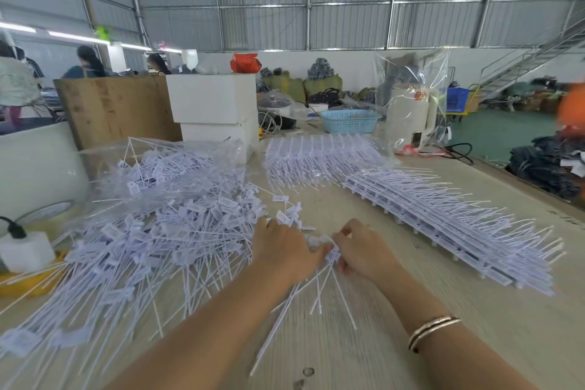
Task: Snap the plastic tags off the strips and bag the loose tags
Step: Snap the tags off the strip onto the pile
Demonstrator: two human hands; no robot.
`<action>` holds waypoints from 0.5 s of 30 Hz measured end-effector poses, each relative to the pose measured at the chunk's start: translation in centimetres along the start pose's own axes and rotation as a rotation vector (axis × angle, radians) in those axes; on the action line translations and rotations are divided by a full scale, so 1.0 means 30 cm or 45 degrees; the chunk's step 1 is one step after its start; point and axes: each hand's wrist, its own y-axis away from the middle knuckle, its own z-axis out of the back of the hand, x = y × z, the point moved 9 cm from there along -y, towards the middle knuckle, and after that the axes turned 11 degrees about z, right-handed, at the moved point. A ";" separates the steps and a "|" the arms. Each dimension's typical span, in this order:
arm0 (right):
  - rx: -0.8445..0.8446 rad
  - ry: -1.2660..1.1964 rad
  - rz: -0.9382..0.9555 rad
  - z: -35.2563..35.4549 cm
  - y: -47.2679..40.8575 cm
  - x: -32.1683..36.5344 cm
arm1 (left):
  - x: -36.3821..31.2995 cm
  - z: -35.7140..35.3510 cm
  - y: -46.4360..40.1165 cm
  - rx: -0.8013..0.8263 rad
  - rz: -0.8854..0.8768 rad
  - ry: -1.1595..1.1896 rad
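Nearest me, my left hand [281, 250] and right hand [361, 250] meet, both pinching one small bunch of tags [329, 253] — tails fanning toward me. A big loose-tag pile [152, 231] lies left; unsnapped strips [443, 225] wait right. I judge roughly half done — nothing visibly bagged.

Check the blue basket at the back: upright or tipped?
Upright. The blue basket sits on the table with its open rim facing up; its contents cannot be told from here.

bright, even daylight | soft shadows | motion blur | wide-angle edge distortion
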 end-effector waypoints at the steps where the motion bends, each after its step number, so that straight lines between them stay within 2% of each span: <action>1: -0.015 -0.035 -0.014 0.003 0.000 -0.002 | -0.002 -0.021 0.003 0.071 0.010 -0.008; 8: -0.076 -0.284 -0.026 0.003 0.010 0.006 | -0.008 -0.050 0.025 0.270 0.010 0.054; 15: -0.126 -0.490 0.126 -0.001 0.015 0.037 | -0.051 -0.041 0.032 0.389 0.053 0.008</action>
